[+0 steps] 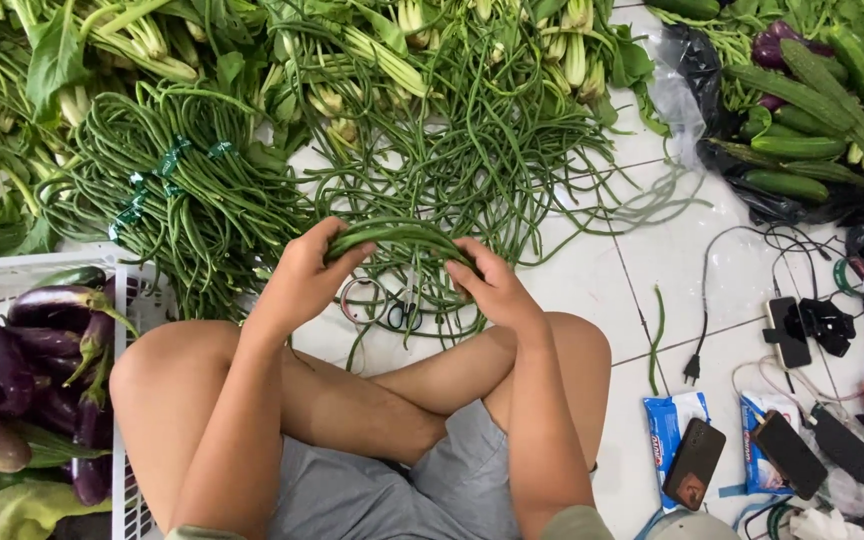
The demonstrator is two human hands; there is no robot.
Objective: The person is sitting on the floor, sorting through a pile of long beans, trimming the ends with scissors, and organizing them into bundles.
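Green, slender long beans (397,235), smooth and cord-like, arch in a bent bundle between the left hand (304,275) and right hand (492,285), above the white tiled floor (592,280). Both sets of fingers curl closed around the bundle's ends. Glossy purple eggplants (12,350) fill a white crate (122,420) nearby.

1. The left hand (304,272) is raised in front of the crossed legs, its fingers curled in a closed grip, knuckles turned far and rightward.
2. The right hand (492,285) mirrors it just to the right, its fingers likewise wrapped shut.
3. Both forearms rise from near the knees and angle inward, so the hands stand near each other but apart.
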